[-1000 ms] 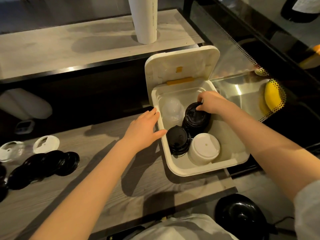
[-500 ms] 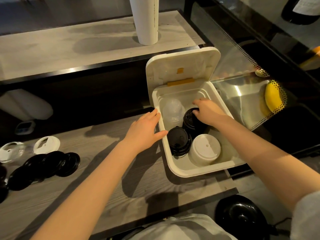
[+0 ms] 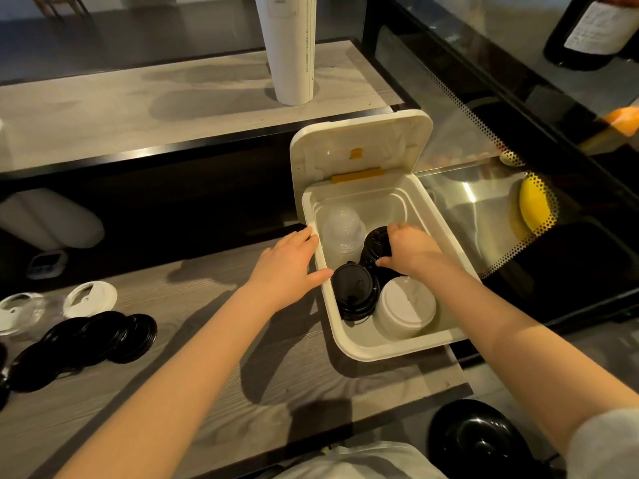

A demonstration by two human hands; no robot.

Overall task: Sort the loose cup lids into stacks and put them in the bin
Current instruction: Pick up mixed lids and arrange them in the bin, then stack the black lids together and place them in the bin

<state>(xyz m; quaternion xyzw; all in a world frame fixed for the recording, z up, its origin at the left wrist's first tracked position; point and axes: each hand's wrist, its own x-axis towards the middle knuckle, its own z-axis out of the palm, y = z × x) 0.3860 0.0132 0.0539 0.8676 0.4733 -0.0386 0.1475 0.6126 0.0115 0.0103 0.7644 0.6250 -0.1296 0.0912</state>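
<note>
While the left hand (image 3: 287,267) lies against the bin's left rim, fingers straight and grasping nothing, the white bin (image 3: 363,350) sits open at the right end of the wooden counter (image 3: 214,375). At its near end a white lid stack (image 3: 404,309) stands just beside a near black stack (image 3: 352,292). Behind them the right hand (image 3: 408,250) curls fingers and thumb round the far black stack (image 3: 375,243), which stands inside the bin next to a clear domed stack (image 3: 342,229). The bin's hinged cover (image 3: 359,146) stands raised at the back.

Well to the left, loose black lids (image 3: 86,344) lie in an overlapping row on the counter, with two white lids (image 3: 90,294) just behind them. A glass case (image 3: 484,188) borders the bin's right side. Farther off, a tall white column (image 3: 290,50) stands on the upper shelf (image 3: 138,112).

The black lids look glossy, with ribbed rims.
</note>
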